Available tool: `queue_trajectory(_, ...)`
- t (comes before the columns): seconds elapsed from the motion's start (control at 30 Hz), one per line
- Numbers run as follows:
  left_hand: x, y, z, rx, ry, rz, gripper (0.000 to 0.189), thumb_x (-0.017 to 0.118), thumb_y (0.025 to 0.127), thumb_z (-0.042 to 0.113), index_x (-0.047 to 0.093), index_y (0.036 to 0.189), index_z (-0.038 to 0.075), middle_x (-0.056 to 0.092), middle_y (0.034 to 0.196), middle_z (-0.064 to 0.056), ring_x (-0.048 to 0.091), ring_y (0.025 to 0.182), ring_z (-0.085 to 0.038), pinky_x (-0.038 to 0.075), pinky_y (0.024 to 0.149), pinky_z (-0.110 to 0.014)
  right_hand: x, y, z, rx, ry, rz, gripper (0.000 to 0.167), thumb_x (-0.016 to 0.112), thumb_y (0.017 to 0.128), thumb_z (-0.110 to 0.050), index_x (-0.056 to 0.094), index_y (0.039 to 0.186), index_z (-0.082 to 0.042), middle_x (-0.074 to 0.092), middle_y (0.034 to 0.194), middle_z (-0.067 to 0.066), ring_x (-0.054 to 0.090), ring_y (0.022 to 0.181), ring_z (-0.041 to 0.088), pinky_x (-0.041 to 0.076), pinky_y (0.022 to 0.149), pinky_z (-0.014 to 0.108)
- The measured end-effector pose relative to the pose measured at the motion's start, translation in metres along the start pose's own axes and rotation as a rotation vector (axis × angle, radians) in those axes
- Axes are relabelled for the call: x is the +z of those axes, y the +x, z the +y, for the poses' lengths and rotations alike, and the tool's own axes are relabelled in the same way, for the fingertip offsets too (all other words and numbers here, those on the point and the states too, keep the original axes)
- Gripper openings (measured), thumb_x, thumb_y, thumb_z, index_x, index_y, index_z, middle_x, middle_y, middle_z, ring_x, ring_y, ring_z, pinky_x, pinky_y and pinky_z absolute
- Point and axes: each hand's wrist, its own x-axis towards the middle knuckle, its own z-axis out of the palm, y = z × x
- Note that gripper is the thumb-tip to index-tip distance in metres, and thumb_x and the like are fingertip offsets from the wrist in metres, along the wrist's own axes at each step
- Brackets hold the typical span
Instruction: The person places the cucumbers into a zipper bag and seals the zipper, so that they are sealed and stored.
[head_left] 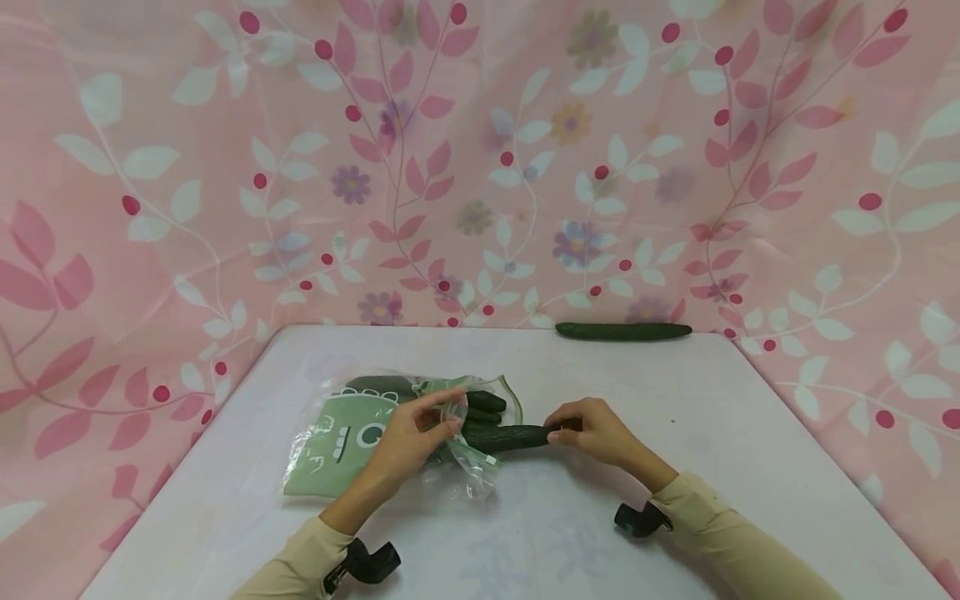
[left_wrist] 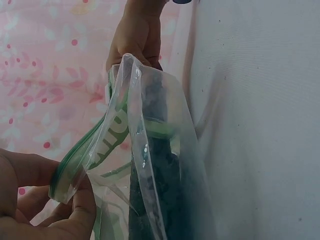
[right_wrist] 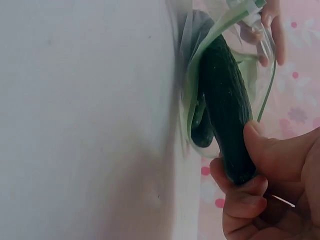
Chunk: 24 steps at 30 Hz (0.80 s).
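Person at a white table (head_left: 750,450), both hands busy at a clear zip bag (head_left: 327,467) lying left of centre, mouth facing right. Bag has a green cartoon print (head_left: 339,433) with one eye and teeth, plus a green zip strip (left_wrist: 70,165) along the mouth.

Left hand (head_left: 412,437): thumb and fingers pinching the bag's edge at the strip, holding the mouth apart. Right hand (head_left: 596,432): thumb and fingers grasping the right end of a dark green cucumber (head_left: 513,437). That cucumber lies part in, part out: left portion inside the bag mouth, right end out in the fingers. Right wrist view shows the thumb on one side of the tip, fingers on the other.

More cucumbers (head_left: 486,402) inside the bag, just beyond the held one, ends toward the mouth; exact count hard to tell through plastic. Another single cucumber (head_left: 622,332) lies crosswise at the table's far edge, right of centre, well apart from the bag.

Beige sleeves (head_left: 742,542) on both arms, black wrist devices (head_left: 639,520) at both wrists. Pink floral backdrop (head_left: 480,125) behind and at both sides.
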Motion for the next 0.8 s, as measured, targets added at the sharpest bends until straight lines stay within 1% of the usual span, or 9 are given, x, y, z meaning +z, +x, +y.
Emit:
queue_trajectory(0.13, 0.0, 0.0, 0.001, -0.008, -0.004, 0.002, 0.044, 0.072, 0.097, 0.002, 0.065, 0.14, 0.004, 0.066, 0.131, -0.013, 0.064, 0.112, -0.03, 0.054, 0.084, -0.029, 0.005, 0.004, -0.004, 0.004, 0.02, 0.022, 0.012, 0.08, 0.09, -0.006, 0.081, 0.102, -0.004, 0.075, 0.094, 0.002, 0.057, 0.071, 0.009, 0.048, 0.063, 0.028)
queue_trajectory(0.23, 0.0, -0.001, 0.001, -0.012, -0.01, 0.0, 0.044, 0.071, 0.097, 0.002, 0.065, 0.141, 0.005, 0.066, 0.131, -0.013, 0.064, 0.11, -0.03, 0.054, 0.083, -0.029, 0.009, 0.007, -0.007, 0.029, 0.036, 0.028, 0.012, 0.081, 0.089, -0.005, 0.081, 0.102, -0.004, 0.075, 0.093, 0.003, 0.057, 0.071, 0.01, 0.048, 0.064, 0.027)
queue_trajectory(0.43, 0.001, -0.001, 0.0, -0.012, -0.013, -0.008, 0.044, 0.071, 0.098, 0.002, 0.064, 0.141, 0.002, 0.065, 0.131, -0.015, 0.063, 0.111, -0.033, 0.053, 0.084, -0.029, 0.019, 0.014, -0.016, 0.052, 0.06, 0.02, 0.012, 0.08, 0.089, -0.005, 0.081, 0.101, -0.004, 0.074, 0.09, -0.003, 0.056, 0.07, 0.01, 0.047, 0.063, 0.027)
queue_trajectory(0.53, 0.001, -0.001, 0.0, -0.01, -0.014, -0.007, 0.043, 0.072, 0.097, 0.001, 0.065, 0.14, 0.003, 0.066, 0.131, -0.015, 0.063, 0.112, -0.033, 0.053, 0.085, -0.029, 0.022, 0.018, -0.021, 0.048, 0.056, 0.021, 0.012, 0.079, 0.09, -0.005, 0.081, 0.101, -0.004, 0.073, 0.09, -0.003, 0.057, 0.07, 0.009, 0.048, 0.063, 0.027)
queue_trajectory(0.6, 0.001, -0.001, 0.0, -0.005, -0.012, -0.005, 0.043, 0.072, 0.097, 0.001, 0.065, 0.14, 0.001, 0.066, 0.131, -0.016, 0.063, 0.112, -0.032, 0.053, 0.085, -0.029, 0.023, 0.021, -0.024, 0.047, 0.054, 0.019, 0.011, 0.079, 0.09, -0.005, 0.081, 0.101, -0.004, 0.074, 0.09, -0.003, 0.057, 0.071, 0.009, 0.048, 0.063, 0.027)
queue_trajectory(0.8, 0.001, 0.001, 0.0, 0.003, 0.002, 0.003, 0.043, 0.072, 0.096, 0.002, 0.065, 0.139, 0.0, 0.067, 0.129, -0.015, 0.064, 0.108, -0.032, 0.052, 0.084, -0.029, 0.031, 0.03, -0.032, 0.043, 0.06, 0.014, 0.01, 0.079, 0.09, -0.006, 0.081, 0.1, -0.004, 0.074, 0.089, -0.005, 0.058, 0.071, 0.008, 0.048, 0.063, 0.027)
